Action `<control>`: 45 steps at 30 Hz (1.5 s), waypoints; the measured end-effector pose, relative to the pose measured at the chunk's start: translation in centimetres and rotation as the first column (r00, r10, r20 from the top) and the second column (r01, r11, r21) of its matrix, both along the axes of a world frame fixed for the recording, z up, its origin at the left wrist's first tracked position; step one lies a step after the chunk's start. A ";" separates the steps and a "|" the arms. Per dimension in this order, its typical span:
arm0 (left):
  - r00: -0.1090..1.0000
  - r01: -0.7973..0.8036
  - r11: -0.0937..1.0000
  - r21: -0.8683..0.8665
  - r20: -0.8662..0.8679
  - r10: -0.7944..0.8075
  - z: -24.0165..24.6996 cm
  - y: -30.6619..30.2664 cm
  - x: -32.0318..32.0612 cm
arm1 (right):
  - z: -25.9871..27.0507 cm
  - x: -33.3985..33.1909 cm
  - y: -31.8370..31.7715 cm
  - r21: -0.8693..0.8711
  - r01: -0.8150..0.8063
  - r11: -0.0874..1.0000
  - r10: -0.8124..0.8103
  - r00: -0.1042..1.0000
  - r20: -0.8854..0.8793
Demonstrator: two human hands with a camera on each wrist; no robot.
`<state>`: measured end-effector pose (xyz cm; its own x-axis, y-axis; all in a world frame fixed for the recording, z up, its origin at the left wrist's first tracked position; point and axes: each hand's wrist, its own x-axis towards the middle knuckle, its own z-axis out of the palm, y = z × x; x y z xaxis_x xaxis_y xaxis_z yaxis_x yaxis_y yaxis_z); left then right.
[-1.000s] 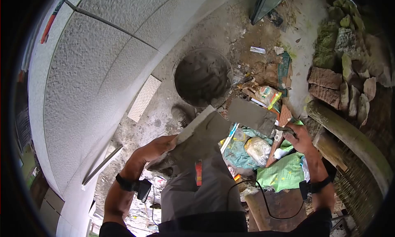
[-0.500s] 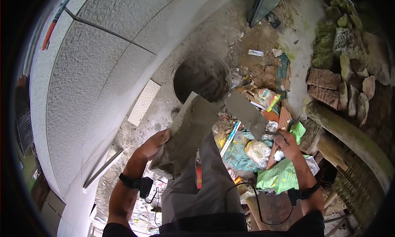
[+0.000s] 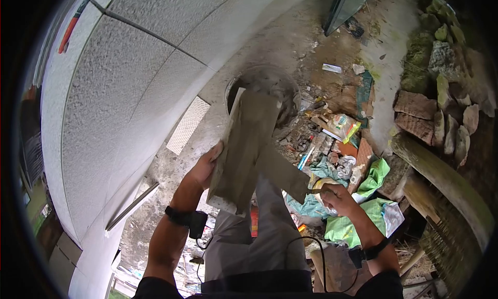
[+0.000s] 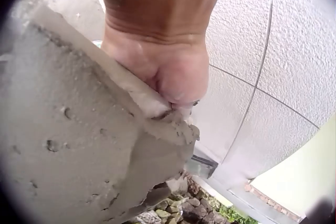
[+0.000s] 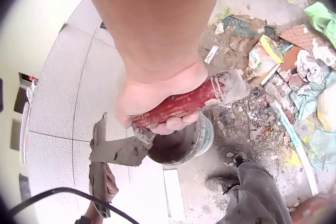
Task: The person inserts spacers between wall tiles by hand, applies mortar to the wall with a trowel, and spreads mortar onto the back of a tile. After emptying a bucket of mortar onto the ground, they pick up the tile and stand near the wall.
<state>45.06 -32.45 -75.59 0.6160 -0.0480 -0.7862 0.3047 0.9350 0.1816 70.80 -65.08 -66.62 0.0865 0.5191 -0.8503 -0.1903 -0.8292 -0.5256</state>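
Note:
In the head view my left hand (image 3: 206,165) grips a long tile (image 3: 243,151) by its left edge; grey mortar coats its upper face. The left wrist view shows the thumb side of that hand at the edge of the mortar-covered tile (image 4: 79,134). My right hand (image 3: 334,198) holds a trowel, its flat mortar-smeared blade (image 3: 284,175) reaching left to the tile's right edge. Up close in the right wrist view, fingers wrap round the trowel's worn red handle (image 5: 181,103). A bucket (image 3: 228,98) of wet mortar stands beyond the tile, partly covered by it.
A textured pale wall (image 3: 119,86) rises on the left, with a white tile (image 3: 188,125) on the ground by its foot. Rubbish, including a green bag (image 3: 353,224) and a yellow-white packet (image 3: 345,127), litters the right. Stacked stones (image 3: 415,109) and a log (image 3: 441,169) lie farther right.
The trowel has moved left and toward the body, from apart on the right to the tile's edge. The tile has swung more lengthwise and shifted forward, now overlapping the bucket.

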 end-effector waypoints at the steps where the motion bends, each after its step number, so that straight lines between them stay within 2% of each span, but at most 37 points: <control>1: 0.998 -0.061 0.998 -0.030 0.030 0.061 -0.2 0.1 0.4 | -0.4 -0.2 -0.6 0.007 -0.084 0.996 0.083 0.993 0.089; 2: 0.997 -0.066 0.997 -0.027 0.025 0.067 -0.2 0.2 0.8 | -0.1 -0.1 -0.4 0.011 -0.089 0.996 0.088 0.993 0.084; 4: 0.990 -0.130 0.992 -0.001 0.050 0.129 -0.3 0.6 1.4 | 0.9 0.3 0.1 0.033 -0.372 0.928 0.336 0.870 0.361; 6: 0.986 -0.158 0.987 -0.008 0.055 0.158 -0.2 1.1 1.9 | 1.6 0.7 0.5 0.013 -0.391 0.920 0.355 0.848 0.393; 8: 0.980 -0.186 0.982 -0.019 0.064 0.186 -0.3 1.3 2.1 | 1.9 0.9 0.4 -0.076 -0.356 0.931 0.359 0.866 0.348; 11: 0.972 -0.220 0.975 -0.018 0.081 0.221 -0.1 1.4 2.1 | 1.9 1.3 0.8 -0.023 -0.440 0.898 0.413 0.823 0.390; 13: 0.962 -0.271 0.960 0.070 0.066 0.266 0.5 1.4 2.0 | 2.2 1.9 1.3 -0.014 -0.498 0.867 0.461 0.790 0.404; 15: 0.952 -0.302 0.949 0.094 0.081 0.295 0.5 1.3 1.2 | 2.4 3.2 1.7 -0.224 -0.552 0.803 0.594 0.708 0.383; 17: 0.931 -0.362 0.924 0.124 0.097 0.351 0.1 1.0 -0.4 | 2.0 4.5 1.7 -0.264 -0.562 0.783 0.615 0.642 0.458; 18: 0.923 -0.379 0.924 0.057 0.097 0.373 -0.5 0.7 -1.5 | 2.0 5.0 2.6 -0.296 -0.560 0.774 0.622 0.583 0.523; 19: 0.912 -0.400 0.917 -0.008 0.095 0.399 -0.9 0.3 -2.6 | 2.0 5.2 3.8 -0.344 -0.542 0.767 0.637 0.579 0.509; 20: 0.892 -0.445 0.895 0.007 0.094 0.442 -1.2 -0.4 -3.7 | 0.7 5.6 4.1 -0.374 -0.643 0.669 0.722 0.439 0.535; 22: 0.905 -0.424 0.902 0.083 0.009 0.425 -0.8 -1.8 -5.5 | -2.2 5.7 5.2 -0.291 -0.779 0.556 0.681 0.226 0.696; 23: 0.902 -0.425 0.895 0.138 -0.022 0.431 0.7 -2.3 -5.9 | -3.8 5.6 6.7 -0.379 -0.838 0.392 0.742 0.044 0.669; 24: 0.882 -0.468 0.878 0.103 -0.007 0.471 0.0 -3.9 -7.0 | -5.3 5.3 7.7 -0.409 -0.858 0.310 0.770 -0.026 0.638; 26: 0.838 -0.539 0.831 0.139 -0.019 0.546 1.1 -6.2 -8.3 | -7.7 5.0 10.1 -0.437 -0.899 0.019 0.806 -0.245 0.539; 27: 0.821 -0.557 0.813 0.169 -0.033 0.570 1.3 -7.8 -9.2 | -7.8 4.6 11.3 -0.426 -0.897 -0.119 0.748 -0.363 0.555; 28: 0.802 -0.577 0.793 0.195 -0.049 0.595 1.3 -9.2 -10.0 | -7.5 3.2 13.1 -0.333 -0.939 -0.086 0.684 -0.299 0.666; 30: 0.668 -0.740 0.669 0.072 -0.037 0.743 3.4 -11.7 -11.2 | -7.6 -0.3 16.9 -0.248 -0.969 0.009 0.789 -0.146 0.596; 31: 0.601 -0.799 0.601 -0.016 -0.024 0.799 2.4 -14.0 -11.8 | -7.3 -1.5 17.0 -0.247 -0.967 -0.059 0.788 -0.197 0.583; 32: 0.552 -0.834 0.551 -0.020 -0.020 0.834 2.8 -15.7 -11.9 | -7.3 -2.7 17.5 -0.015 -0.992 0.122 0.883 0.102 0.458; 33: 0.456 -0.889 0.455 -0.040 -0.009 0.890 2.8 -16.1 -11.4 | -7.7 -3.7 19.5 0.177 -0.929 0.326 0.897 0.363 0.251; 34: 0.342 -0.938 0.341 -0.062 -0.003 0.940 3.3 -17.4 -11.6 | -6.4 -6.3 20.4 0.184 -0.951 0.248 0.922 0.290 0.256; 35: 0.250 -0.966 0.250 -0.068 0.012 0.968 4.5 -18.3 -11.6 | -3.9 -9.3 20.5 0.224 -0.842 0.491 0.861 0.508 0.024; 36: 0.193 -0.975 0.188 -0.116 -0.034 0.981 6.3 -18.9 -11.6 | -2.0 -11.8 20.7 0.179 -0.686 0.705 0.709 0.672 -0.215; 37: 0.070 -0.990 0.073 -0.122 0.027 0.997 6.0 -20.1 -11.4 | -0.9 -13.3 20.3 0.053 -0.560 0.827 0.528 0.740 -0.416; 38: -0.044 -0.991 -0.032 -0.133 0.090 0.995 5.5 -21.2 -11.2 | -0.4 -14.8 20.2 0.052 -0.620 0.783 0.578 0.693 -0.432; 40: -0.189 -0.954 -0.157 -0.256 0.106 0.976 6.9 -23.1 -11.9 | 0.9 -16.9 19.7 0.038 -0.553 0.832 0.477 0.680 -0.557; 41: -0.272 -0.928 -0.210 -0.308 0.171 0.947 6.3 -24.3 -12.0 | 2.3 -18.7 19.8 0.035 -0.580 0.814 0.491 0.655 -0.574; 42: -0.320 -0.915 -0.261 -0.308 0.159 0.934 6.3 -25.1 -12.4 | 2.5 -19.8 19.9 0.023 -0.621 0.784 0.517 0.631 -0.578; 44: -0.418 -0.883 -0.363 -0.298 0.145 0.897 6.7 -27.0 -13.7 | 2.6 -22.3 19.6 0.123 -0.694 0.709 0.607 0.513 -0.607; 45: -0.460 -0.867 -0.406 -0.289 0.149 0.875 6.8 -27.7 -14.5 | 2.7 -23.4 19.2 0.111 -0.725 0.679 0.652 0.527 -0.545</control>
